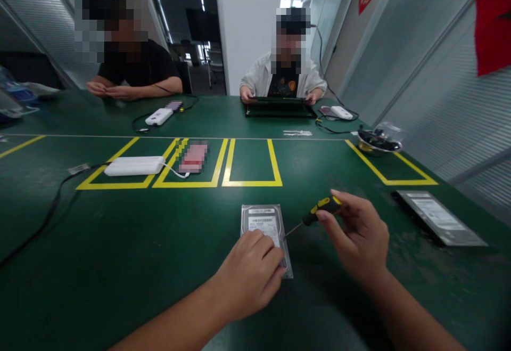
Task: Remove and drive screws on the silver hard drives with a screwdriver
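Observation:
A silver hard drive (261, 218) with a white label lies flat on the green table in front of me. My left hand (255, 271) rests over its lower part, fingers curled and gripping it, so part of the label is hidden. Between the thumb and fingers of my right hand (357, 231) is a black and yellow screwdriver (321, 209). Its thin shaft slants down to the left, and the tip meets the right edge of the hard drive. Whether the tip sits in a screw is too small to tell.
A second drive-like unit (435, 215) lies at the right. Farther off are a bowl of dark items (379, 143), a white power bank (136, 165) cabled to a phone (194, 157), and yellow tape outlines (251, 183). Two people sit across the table; one holds a dark panel (281, 107).

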`<state>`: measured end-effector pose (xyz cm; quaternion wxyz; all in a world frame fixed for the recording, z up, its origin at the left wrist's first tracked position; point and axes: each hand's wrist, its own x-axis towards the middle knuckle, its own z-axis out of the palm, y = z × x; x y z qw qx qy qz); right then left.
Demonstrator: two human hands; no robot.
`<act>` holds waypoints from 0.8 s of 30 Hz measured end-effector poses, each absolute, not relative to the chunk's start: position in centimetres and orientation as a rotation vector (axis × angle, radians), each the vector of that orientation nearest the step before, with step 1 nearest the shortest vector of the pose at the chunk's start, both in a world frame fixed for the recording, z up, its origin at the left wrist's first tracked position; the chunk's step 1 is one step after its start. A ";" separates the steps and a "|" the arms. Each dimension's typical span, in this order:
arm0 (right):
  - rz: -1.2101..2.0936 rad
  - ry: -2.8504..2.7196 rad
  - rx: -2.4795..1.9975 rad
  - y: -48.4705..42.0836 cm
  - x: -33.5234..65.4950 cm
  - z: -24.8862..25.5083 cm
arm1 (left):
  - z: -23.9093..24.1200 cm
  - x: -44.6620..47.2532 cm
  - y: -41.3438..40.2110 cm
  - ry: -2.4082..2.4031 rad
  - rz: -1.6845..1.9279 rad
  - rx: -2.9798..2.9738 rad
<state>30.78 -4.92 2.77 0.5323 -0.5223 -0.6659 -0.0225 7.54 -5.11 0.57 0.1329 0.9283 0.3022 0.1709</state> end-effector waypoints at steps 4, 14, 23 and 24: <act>-0.119 -1.659 -1.259 -5.1 30.3 3.8 | 0.6 7.6 -5.1 0.874 0.498 2.693; -0.149 -1.953 -1.118 -5.7 29.2 7.4 | 0.6 7.5 -5.1 0.873 0.495 2.689; 0.226 -2.168 -1.253 -5.2 28.6 12.2 | 0.6 7.6 -5.0 0.869 0.508 2.692; 0.240 -2.173 -1.263 -5.1 28.6 12.4 | 0.6 7.6 -5.0 0.868 0.507 2.692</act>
